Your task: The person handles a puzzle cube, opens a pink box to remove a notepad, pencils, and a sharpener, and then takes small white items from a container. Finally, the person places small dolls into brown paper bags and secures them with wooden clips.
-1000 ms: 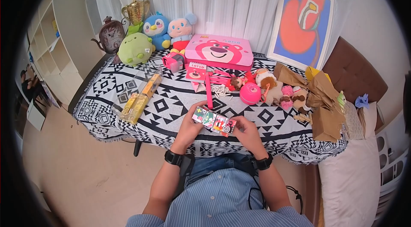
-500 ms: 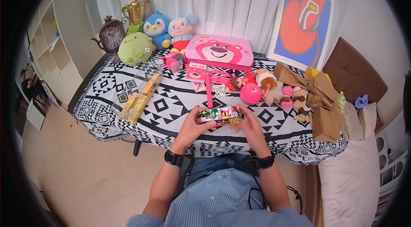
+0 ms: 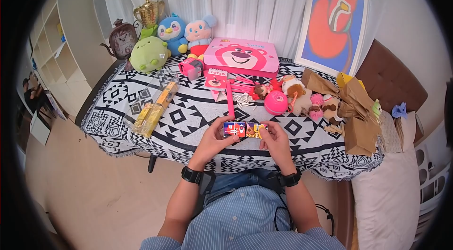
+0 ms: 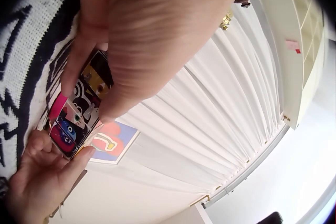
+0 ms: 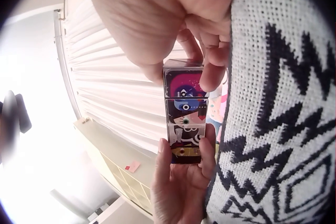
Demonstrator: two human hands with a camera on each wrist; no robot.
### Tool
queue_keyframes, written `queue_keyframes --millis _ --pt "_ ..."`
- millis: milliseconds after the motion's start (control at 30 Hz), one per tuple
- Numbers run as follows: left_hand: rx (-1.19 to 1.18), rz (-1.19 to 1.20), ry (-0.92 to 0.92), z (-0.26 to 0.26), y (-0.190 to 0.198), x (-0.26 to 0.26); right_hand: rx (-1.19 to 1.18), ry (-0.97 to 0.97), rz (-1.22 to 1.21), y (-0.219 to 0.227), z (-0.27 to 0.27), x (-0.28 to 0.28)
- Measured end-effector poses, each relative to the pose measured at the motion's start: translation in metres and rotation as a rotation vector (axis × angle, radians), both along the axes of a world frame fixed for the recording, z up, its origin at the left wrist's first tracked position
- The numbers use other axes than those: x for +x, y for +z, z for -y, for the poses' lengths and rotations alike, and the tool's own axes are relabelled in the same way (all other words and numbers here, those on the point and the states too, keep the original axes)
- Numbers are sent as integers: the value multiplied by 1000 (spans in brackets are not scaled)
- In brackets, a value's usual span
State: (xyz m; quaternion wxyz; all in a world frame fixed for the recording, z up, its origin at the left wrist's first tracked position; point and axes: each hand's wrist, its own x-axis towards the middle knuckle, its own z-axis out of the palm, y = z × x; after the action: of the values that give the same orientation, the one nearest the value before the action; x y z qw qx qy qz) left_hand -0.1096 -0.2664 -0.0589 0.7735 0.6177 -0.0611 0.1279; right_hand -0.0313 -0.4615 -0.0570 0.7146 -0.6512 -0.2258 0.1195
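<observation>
A colourful patterned block [image 3: 241, 129], made of joined cube sections, is held level above the near part of the patterned cloth. My left hand [image 3: 213, 139] grips its left end, thumb at the front and fingers behind. At its right end my right hand [image 3: 276, 142] pinches it between thumb and fingers. In the left wrist view the block [image 4: 79, 109] shows dark and bright cartoon faces between both hands. The right wrist view shows seams across the block [image 5: 185, 113], with fingers of both hands round opposite ends.
A pink bear box [image 3: 240, 57] stands at the back beside plush toys [image 3: 173, 34]. Ahead of the hands lie a pink stick [image 3: 230, 101] and a pink ball [image 3: 276, 103]. Yellow packages [image 3: 152, 114] lie left, brown paper [image 3: 359, 122] right.
The block has turned from a slant to level and rolled, so different printed faces show. Both hands have shifted their fingers on it while keeping hold.
</observation>
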Motion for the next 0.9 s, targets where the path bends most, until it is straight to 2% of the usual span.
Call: queue_keyframes --millis 133,200,367,567,633,833,900 --pt "-29 -56 -19 -3 -2 1 -5 -13 -10 2 1 -1" --pt "-80 -63 26 1 2 0 -6 -20 1 -3 1 2" --pt "-39 -73 23 0 4 -3 4 -27 4 -7 1 4" --pt "-59 -84 34 -3 -2 0 141 -6 118 -4 0 3" --pt "-88 -126 34 -4 -2 1 108 99 110 -4 3 5" --pt "-39 -133 -19 -5 -1 -1 166 176 72 1 5 3" --pt "-49 -55 -46 -4 1 -2 174 197 74 3 5 3"
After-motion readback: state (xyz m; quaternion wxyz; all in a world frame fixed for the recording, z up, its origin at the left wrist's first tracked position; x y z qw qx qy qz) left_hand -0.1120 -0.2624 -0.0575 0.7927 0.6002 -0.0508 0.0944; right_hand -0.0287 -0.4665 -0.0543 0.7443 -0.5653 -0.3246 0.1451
